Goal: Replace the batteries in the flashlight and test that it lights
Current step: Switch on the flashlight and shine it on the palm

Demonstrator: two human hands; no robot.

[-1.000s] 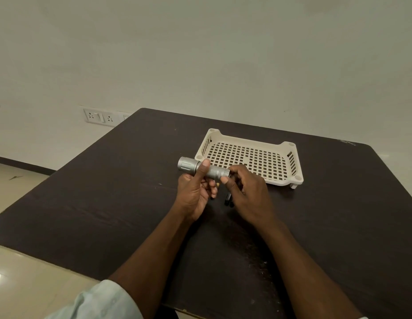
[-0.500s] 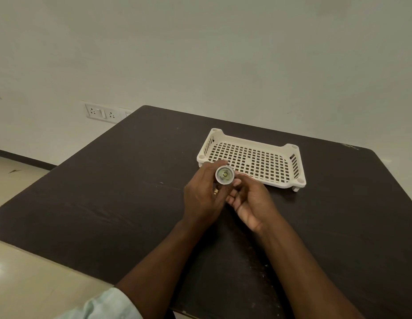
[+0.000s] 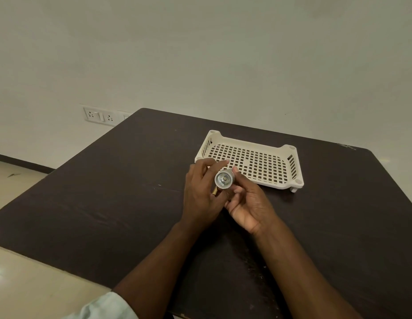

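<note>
Silver flashlight [image 3: 224, 179] at frame centre, lens toward cam, pinched by left hand [image 3: 203, 194] & right hand [image 3: 248, 203] fingers; loose grip → could drop on table [image 3: 108, 203], lamp looks unlit.

**A plain indoor room, maybe an office or a home**

The place is a simple room inside a building. A dark wooden table [image 3: 108, 203] stands close to a bare, pale wall [image 3: 200, 54]. On the wall, low beside the table corner, there is a white socket panel [image 3: 100, 116] with a switch. The floor [image 3: 27, 284] is shiny beige tile, with a dark skirting strip [image 3: 23, 162] along the wall. Whether it is an office or a home, I cannot tell.
</note>
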